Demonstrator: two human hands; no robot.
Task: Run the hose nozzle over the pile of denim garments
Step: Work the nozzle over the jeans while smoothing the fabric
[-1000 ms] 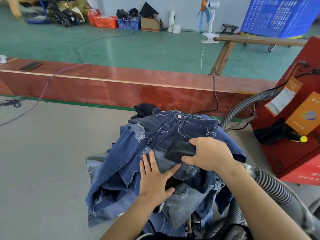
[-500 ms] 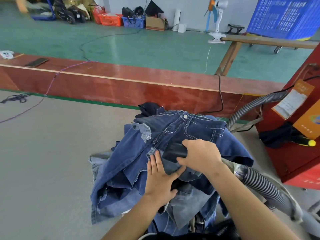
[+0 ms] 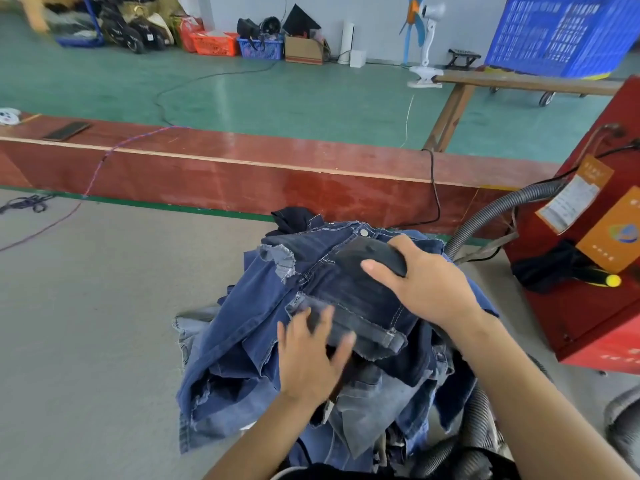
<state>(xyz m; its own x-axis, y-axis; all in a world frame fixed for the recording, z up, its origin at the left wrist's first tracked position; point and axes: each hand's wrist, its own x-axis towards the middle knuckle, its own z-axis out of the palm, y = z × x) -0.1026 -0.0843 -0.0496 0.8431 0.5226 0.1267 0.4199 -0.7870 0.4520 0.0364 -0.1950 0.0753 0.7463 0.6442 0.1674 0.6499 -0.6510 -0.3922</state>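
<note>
A pile of blue denim garments [image 3: 242, 344] lies on the grey table in front of me, with dark jeans on top. My right hand [image 3: 426, 282] grips the black hose nozzle [image 3: 367, 254], pressed flat on the jeans just below the waistband button. My left hand [image 3: 308, 355] lies on the denim nearer to me with fingers spread, blurred by motion. The ribbed grey hose [image 3: 481, 410] passes under my right forearm at the lower right.
A red machine [image 3: 595, 271] with orange tags stands close on the right, a second grey hose [image 3: 502, 209] arching from it. A red-brown board wall [image 3: 242, 174] runs along the far table edge. Grey table surface [image 3: 86, 323] spreads to the left.
My right hand has slid the nozzle away from me, up the jeans towards the waistband. My left hand has stayed on the denim and shifted a little.
</note>
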